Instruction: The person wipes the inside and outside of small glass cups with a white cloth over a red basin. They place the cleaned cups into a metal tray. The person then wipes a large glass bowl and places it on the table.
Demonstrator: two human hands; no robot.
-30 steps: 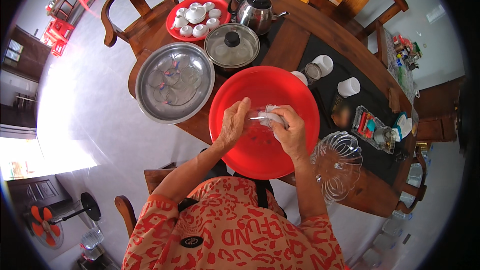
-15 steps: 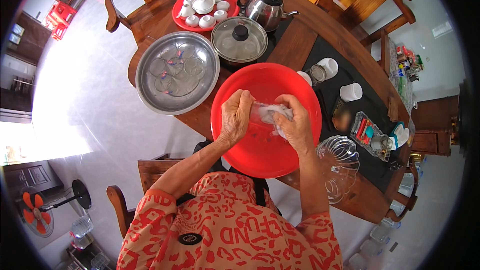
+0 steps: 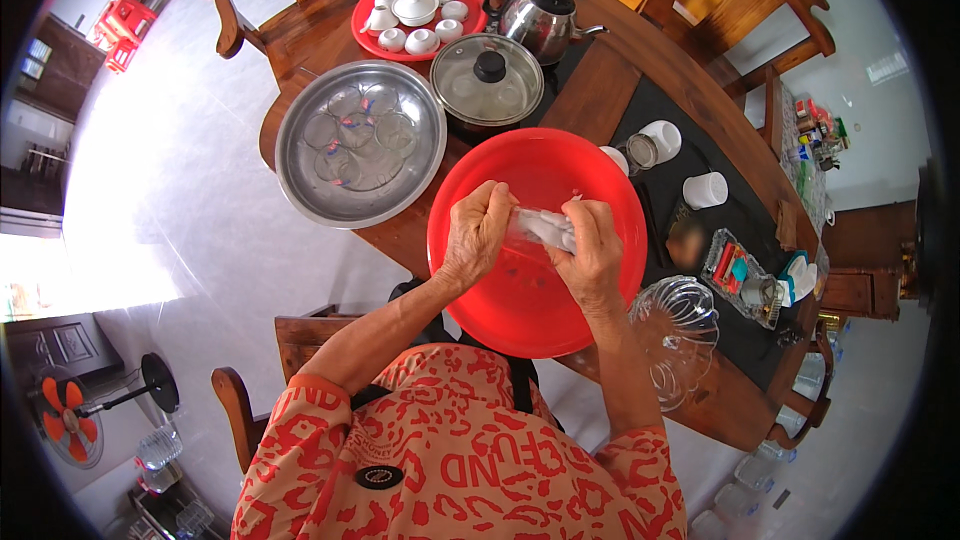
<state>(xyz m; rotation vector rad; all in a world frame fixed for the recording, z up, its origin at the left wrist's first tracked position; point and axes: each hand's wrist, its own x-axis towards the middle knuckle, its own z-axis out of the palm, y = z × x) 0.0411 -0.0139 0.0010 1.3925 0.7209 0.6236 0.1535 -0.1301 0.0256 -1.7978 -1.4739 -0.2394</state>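
Above the red plastic basin point(image 3: 500, 315), my left hand point(image 3: 477, 237) is closed around a small clear drinking glass point(image 3: 516, 223). My right hand point(image 3: 590, 252) pinches a wet-looking white cloth point(image 3: 550, 230) against the other end of the glass. The fingers of both hands hide much of the glass, so whether the cloth reaches inside it I cannot tell. Left of the red basin stands a wide steel basin point(image 3: 292, 185) with several clear glasses point(image 3: 393, 136) lying in it, some with red and blue marks.
A lidded pot point(image 3: 470, 100), a steel kettle point(image 3: 535, 25) and a red tray point(image 3: 368, 40) of white teaware stand behind. To the right are white cups point(image 3: 705, 190), a clear ribbed glass bowl point(image 3: 690, 315) and a glass tray point(image 3: 725, 265) of small items. Wooden chairs point(image 3: 255, 0) surround the table.
My right hand has turned and the white cloth is bunched more narrowly along the glass. My left hand keeps its hold on the glass. The view has shifted slightly.
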